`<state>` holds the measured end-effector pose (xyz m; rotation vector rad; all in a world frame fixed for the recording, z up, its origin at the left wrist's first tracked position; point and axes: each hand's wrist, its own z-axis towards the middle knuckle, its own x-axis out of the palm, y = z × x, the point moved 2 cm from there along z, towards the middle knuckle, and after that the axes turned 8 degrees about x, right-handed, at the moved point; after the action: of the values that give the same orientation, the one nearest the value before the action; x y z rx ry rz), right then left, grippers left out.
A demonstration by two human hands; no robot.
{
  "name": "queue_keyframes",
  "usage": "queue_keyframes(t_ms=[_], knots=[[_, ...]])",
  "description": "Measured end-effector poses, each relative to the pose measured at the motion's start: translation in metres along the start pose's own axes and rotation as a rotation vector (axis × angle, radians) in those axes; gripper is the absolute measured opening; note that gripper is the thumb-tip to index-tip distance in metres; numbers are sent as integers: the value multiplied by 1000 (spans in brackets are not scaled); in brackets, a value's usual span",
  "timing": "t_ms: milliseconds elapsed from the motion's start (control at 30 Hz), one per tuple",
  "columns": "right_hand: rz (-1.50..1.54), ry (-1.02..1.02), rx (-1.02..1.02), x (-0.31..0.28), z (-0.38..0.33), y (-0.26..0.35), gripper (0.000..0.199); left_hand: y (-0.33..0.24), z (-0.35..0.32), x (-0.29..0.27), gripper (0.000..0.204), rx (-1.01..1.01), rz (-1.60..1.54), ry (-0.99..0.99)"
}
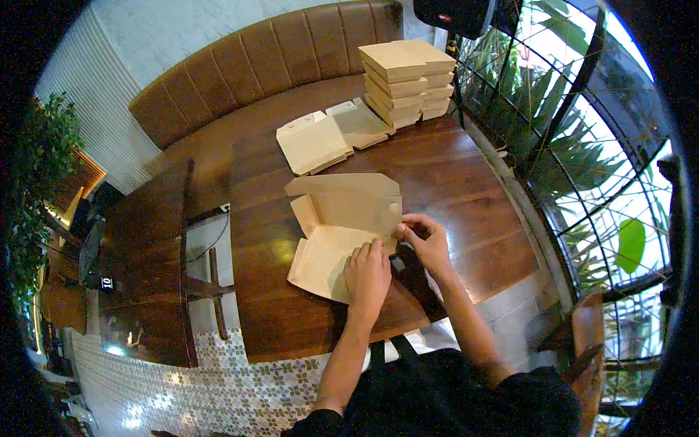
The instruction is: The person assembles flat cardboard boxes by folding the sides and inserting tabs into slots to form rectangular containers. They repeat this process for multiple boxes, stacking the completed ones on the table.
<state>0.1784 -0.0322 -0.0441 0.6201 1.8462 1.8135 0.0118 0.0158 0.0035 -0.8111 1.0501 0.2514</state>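
Note:
A brown cardboard box (329, 255), partly folded, lies on the wooden table in front of me. Its lid (357, 197) stands raised at the far side, with a side flap upright at the left. My left hand (367, 277) reaches over the near edge, its fingers resting on the inside of the base; the thumb is hidden. At the right corner, where lid and base meet, my right hand (428, 244) pinches the cardboard between thumb and fingers.
Folded boxes are stacked (397, 80) at the table's far right. Unfolded cardboard blanks (317, 142) lie beside them. A brown padded bench (269, 62) curves behind the table (262, 313). Another table (145, 255) stands left, beyond a gap; a metal-framed window is right.

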Motion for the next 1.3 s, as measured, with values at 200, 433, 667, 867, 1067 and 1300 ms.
queue_keyframes(t_ms=[200,433,667,867,1067,1300], knots=[[-70,-98,170,3,2,-40,20,-21,-29,-20,23,289,-139,-307],[397,-34,423,-9,6,-33,27,-31,-101,-13,21,459,-409,-361],[213,-9,330,-3,3,-19,26,-4,-68,-19,32,359,-280,-340],[269,68,321,0,-6,-16,26,11,-17,-13,47,347,256,-252],[245,66,271,9,-8,-12,29,14,21,-13,32,310,295,-288],[420,172,228,19,-16,-5,38,18,28,-11,16,203,112,-369]])
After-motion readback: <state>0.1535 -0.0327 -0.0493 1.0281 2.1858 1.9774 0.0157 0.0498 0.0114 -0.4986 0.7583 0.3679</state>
